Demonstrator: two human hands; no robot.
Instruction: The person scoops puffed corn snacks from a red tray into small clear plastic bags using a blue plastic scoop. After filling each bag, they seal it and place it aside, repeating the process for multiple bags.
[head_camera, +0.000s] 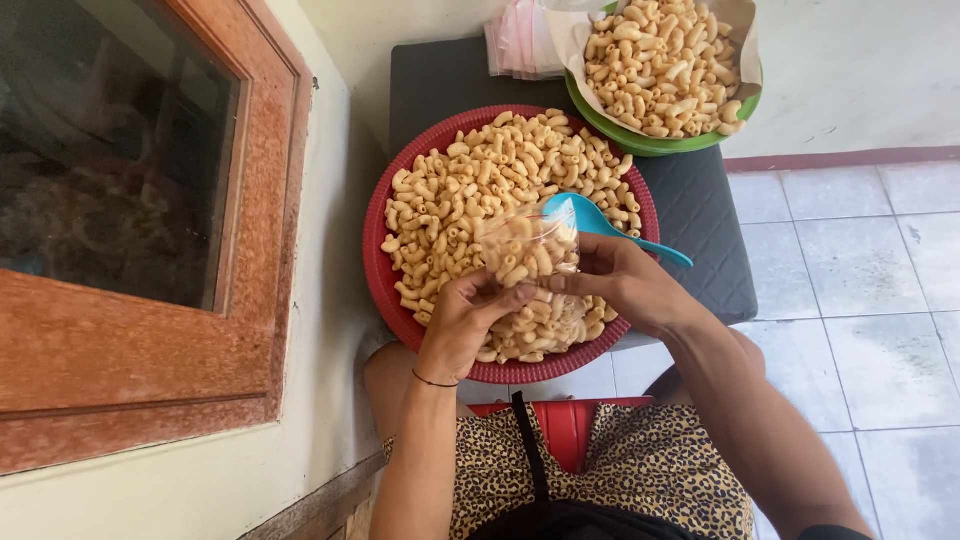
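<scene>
Here, fingers of left hand (462, 325) and right hand (622, 280) pinched on a clear macaroni-filled bag (528, 245) over red tray (385, 285)

My left hand (462, 325) is out in front of me with its back facing up, and its fingers (505, 297) curl in and pinch together with my thumb. My right hand (620, 282) comes in from the other side, and its fingertips nearly meet the left ones in the middle. Both my arms are bare and bent, and a thin black band sits on my left wrist.
</scene>
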